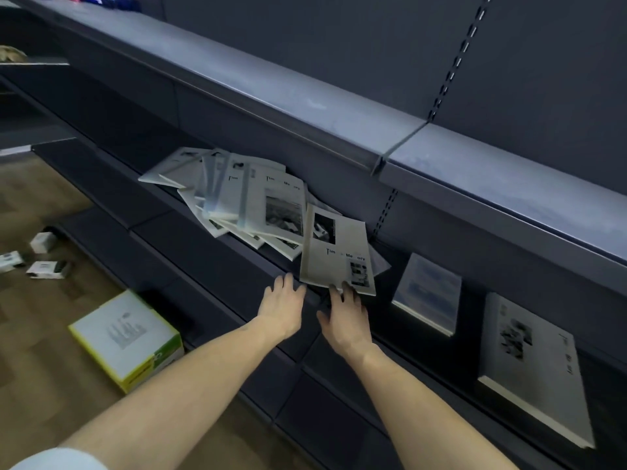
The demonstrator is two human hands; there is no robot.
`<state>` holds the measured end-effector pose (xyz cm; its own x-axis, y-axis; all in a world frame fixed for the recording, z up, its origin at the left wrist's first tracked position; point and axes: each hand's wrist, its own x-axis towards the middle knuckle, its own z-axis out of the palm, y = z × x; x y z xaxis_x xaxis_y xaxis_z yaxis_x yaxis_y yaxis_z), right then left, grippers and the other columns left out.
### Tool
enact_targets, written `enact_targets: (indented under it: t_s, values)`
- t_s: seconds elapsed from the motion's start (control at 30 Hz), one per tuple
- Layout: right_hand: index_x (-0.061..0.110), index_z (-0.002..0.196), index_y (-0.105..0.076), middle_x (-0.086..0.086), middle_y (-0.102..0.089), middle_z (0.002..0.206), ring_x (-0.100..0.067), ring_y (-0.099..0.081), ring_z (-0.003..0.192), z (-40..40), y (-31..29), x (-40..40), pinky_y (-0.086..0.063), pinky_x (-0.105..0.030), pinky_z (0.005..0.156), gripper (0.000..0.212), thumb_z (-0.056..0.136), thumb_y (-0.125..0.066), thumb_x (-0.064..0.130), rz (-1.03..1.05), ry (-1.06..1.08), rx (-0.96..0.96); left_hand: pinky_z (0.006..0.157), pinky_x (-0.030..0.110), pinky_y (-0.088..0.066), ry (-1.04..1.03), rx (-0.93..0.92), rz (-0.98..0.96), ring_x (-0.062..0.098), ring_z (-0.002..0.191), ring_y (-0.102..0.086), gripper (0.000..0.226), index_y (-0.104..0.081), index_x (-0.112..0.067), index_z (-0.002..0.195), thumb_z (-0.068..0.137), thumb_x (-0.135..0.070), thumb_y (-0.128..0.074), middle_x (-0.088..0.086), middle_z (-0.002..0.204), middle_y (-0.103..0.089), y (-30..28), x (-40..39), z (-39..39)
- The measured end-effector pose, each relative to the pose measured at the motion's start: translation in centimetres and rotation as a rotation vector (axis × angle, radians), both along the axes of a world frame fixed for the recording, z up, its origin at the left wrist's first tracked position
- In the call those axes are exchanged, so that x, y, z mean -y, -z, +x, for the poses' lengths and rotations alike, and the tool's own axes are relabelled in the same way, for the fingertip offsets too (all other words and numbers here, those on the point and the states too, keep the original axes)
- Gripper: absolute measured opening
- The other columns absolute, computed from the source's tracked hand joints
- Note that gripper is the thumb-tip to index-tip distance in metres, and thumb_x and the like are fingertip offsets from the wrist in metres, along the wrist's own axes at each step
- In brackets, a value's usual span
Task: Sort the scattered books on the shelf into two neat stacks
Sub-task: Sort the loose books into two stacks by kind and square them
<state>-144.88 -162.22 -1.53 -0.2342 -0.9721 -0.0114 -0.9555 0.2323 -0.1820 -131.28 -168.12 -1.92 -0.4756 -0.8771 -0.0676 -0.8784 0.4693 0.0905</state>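
A loose heap of thin grey books [237, 195] with black-and-white cover photos lies fanned out on the dark shelf [210, 245]. One book [336, 252] sits apart at the heap's right end, its near edge hanging over the shelf lip. My right hand [346, 317] reaches to that near edge, fingertips touching the cover; a grip is not plainly visible. My left hand [281, 303] lies just left of it, fingers straight, resting at the shelf's front edge and holding nothing.
Two more books [427, 293] [532, 364] lie flat further right on the same shelf. A grey upper shelf [305, 106] overhangs the heap. On the wooden floor stand a white-and-yellow carton [125, 340] and small boxes [44, 259].
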Motion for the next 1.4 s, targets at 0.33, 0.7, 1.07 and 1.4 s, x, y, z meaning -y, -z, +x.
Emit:
enact_targets:
  t_s: [0.33, 0.7, 1.07, 1.4]
  values:
    - [0.018, 0.137, -0.043, -0.007, -0.048, 0.137, -0.024, -0.047, 0.122, 0.7, -0.9, 11.2, -0.042, -0.039, 0.103, 0.059, 0.088, -0.052, 0.050, 0.090, -0.090, -0.055, 0.118, 0.056, -0.003, 0.039, 0.130, -0.219, 0.040, 0.147, 0.003, 0.080, -0.009, -0.019, 0.156, 0.092, -0.043, -0.050, 0.020, 0.161, 0.003, -1.0, 8.2, -1.0]
    - [0.014, 0.110, -0.061, -0.005, -0.065, 0.106, -0.022, -0.064, 0.096, 1.7, -3.1, 19.4, -0.052, -0.029, 0.084, 0.048, 0.080, -0.068, 0.051, 0.292, -0.410, -0.400, 0.108, 0.067, 0.011, -0.004, 0.396, -0.136, 0.054, 0.134, 0.030, 0.099, 0.015, -0.016, 0.152, 0.086, -0.043, -0.054, 0.018, 0.155, 0.028, 0.5, 13.0, -2.1]
    - [0.006, 0.141, -0.038, -0.016, -0.053, 0.134, -0.030, -0.054, 0.117, 3.4, -3.3, 16.6, -0.042, -0.032, 0.085, 0.056, 0.101, -0.043, 0.044, 0.204, -0.219, -0.252, 0.110, 0.067, 0.011, 0.205, 0.361, -0.189, 0.044, 0.145, 0.014, 0.087, 0.014, -0.027, 0.153, 0.092, -0.039, -0.047, 0.009, 0.162, 0.005, -0.9, 14.1, -0.2]
    - [0.013, 0.113, -0.061, -0.006, -0.067, 0.103, -0.028, -0.064, 0.090, 5.4, -3.5, 10.8, -0.051, -0.032, 0.070, 0.045, 0.090, -0.054, 0.051, 0.129, -0.022, -0.189, 0.113, 0.067, -0.011, 0.360, 0.254, -0.414, 0.041, 0.136, -0.028, 0.079, 0.007, -0.018, 0.154, 0.096, -0.019, -0.046, 0.013, 0.150, -0.031, 0.3, 14.7, 3.3]
